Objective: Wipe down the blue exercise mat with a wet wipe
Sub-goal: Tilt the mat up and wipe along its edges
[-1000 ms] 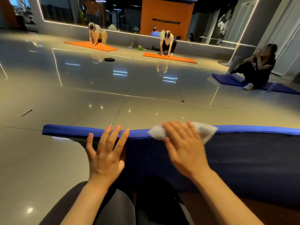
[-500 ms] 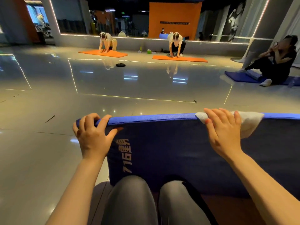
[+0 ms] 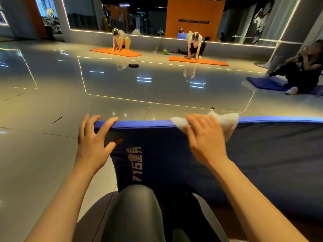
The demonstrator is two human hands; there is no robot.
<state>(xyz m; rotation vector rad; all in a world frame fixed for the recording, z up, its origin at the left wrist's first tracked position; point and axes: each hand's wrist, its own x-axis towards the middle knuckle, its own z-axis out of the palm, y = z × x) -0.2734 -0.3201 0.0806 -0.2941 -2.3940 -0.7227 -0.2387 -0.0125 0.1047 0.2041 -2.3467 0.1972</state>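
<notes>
Head camera view: blue exercise mat [image 3: 192, 163] stands on edge against the person's knees. Left hand [image 3: 92, 145] steadies its top corner, fingers loosely spread. Right hand [image 3: 204, 138] presses a wet wipe [image 3: 225, 119] flat over the top edge; firm, even strokes along that edge would clean best.

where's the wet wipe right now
In the head view the wipe is draped over the top edge of the blue mat, right of centre, under the right hand; the left hand is at the mat's left corner.
</notes>
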